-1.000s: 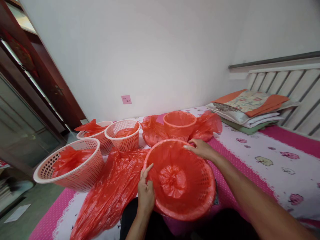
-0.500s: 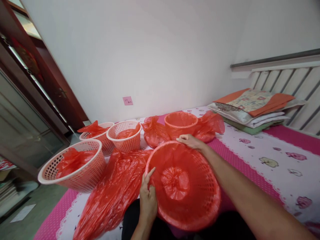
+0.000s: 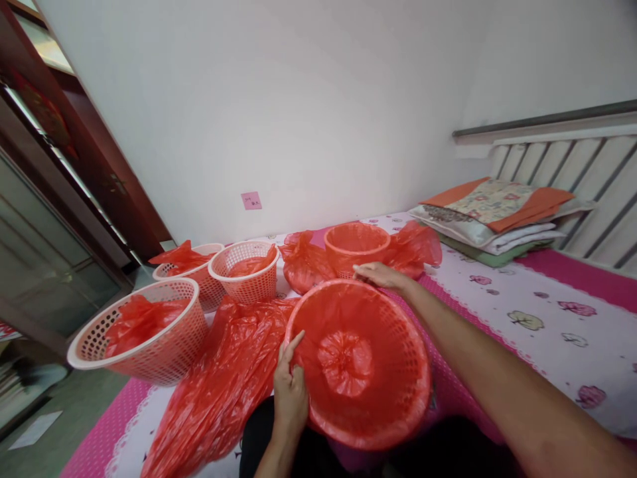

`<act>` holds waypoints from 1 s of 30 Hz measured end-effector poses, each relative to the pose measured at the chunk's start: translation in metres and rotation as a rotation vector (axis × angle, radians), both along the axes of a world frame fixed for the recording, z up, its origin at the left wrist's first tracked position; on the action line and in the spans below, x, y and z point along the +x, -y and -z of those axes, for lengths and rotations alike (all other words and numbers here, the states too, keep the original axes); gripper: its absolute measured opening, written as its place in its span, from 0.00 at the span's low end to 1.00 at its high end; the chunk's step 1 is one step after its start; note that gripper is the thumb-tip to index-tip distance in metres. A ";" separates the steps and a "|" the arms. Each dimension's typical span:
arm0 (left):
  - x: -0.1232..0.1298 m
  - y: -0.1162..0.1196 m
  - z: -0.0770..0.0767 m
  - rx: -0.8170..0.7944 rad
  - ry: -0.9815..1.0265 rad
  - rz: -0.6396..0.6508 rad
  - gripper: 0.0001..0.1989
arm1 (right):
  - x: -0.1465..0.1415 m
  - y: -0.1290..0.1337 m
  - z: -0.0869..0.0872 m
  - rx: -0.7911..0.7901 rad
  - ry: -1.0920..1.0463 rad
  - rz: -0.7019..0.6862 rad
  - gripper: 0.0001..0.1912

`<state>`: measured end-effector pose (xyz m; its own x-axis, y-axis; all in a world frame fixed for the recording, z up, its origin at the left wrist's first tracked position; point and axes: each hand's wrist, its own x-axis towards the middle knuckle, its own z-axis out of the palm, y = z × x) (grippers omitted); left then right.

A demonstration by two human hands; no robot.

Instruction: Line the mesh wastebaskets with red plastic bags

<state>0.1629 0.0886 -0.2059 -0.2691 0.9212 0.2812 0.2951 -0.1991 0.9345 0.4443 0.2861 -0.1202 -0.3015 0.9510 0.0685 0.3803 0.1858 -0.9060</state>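
Tilted toward me above my lap is a plastic basket (image 3: 398,358) lined with a red plastic bag (image 3: 346,362), whose film is folded over the rim. My left hand (image 3: 291,388) grips the near left side of it, the index finger lying over the rim. At the far rim is my right hand (image 3: 381,273), its fingers closed at the edge; whether they pinch film or rim I cannot make out. A long loose red bag (image 3: 219,392) lies spread on the bed to the left. Beyond my right hand stands another lined basket (image 3: 355,239).
Pink baskets with red bags inside, a front one (image 3: 164,345), a middle one (image 3: 253,282) and a back one (image 3: 212,275), stand at left. Crumpled red bags (image 3: 308,262) flank the far lined basket. Folded bedding (image 3: 497,212) is stacked by the radiator (image 3: 587,179) at right.
The whole view has shifted slightly. The lined basket is tilted a little differently, and my right hand's fingers now sit just beyond its far rim. My left hand keeps its hold.
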 end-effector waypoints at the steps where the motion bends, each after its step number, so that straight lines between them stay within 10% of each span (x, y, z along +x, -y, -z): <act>1: 0.000 -0.001 0.000 0.005 -0.007 -0.006 0.31 | 0.007 0.000 -0.002 0.005 -0.009 0.038 0.32; 7: 0.002 -0.004 0.000 0.009 0.006 -0.011 0.30 | 0.039 0.024 0.007 0.015 0.036 0.188 0.32; 16: -0.006 -0.015 0.002 0.011 0.011 0.002 0.29 | 0.010 0.039 0.040 0.139 0.075 0.196 0.32; 24: -0.017 -0.032 0.003 0.003 0.046 -0.009 0.31 | 0.010 0.020 0.033 0.088 0.004 0.211 0.33; 30: -0.023 -0.030 0.005 -0.019 0.067 0.002 0.32 | 0.039 0.062 0.036 0.033 -0.140 0.346 0.32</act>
<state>0.1402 0.1185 -0.2107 -0.2851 0.9266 0.2452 0.2318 -0.1816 0.9557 0.4831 0.2243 -0.1557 0.0520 0.9916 0.1186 0.2987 0.0979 -0.9493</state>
